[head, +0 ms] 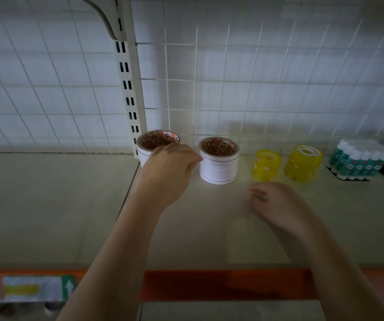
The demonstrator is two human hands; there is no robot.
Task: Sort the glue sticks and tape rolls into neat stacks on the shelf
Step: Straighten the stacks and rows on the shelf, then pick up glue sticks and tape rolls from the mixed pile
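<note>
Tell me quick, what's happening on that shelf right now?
Left hand on the left white tape stack. Right hand loose, holding nothing. Second white stack, two yellow stacks, glue sticks lined up. Nothing in the way.

Two stacks of white tape rolls stand on the shelf. The left white stack is partly behind the left hand, so its rolls cannot be counted. The right white stack, just beside that hand, seems to have about five rolls. Beyond the right hand stand two yellow tape stacks; their separate rolls are not clear. Further right is one pack of glue sticks, with at least five sticks in its front row. Two hands are visible.
</note>
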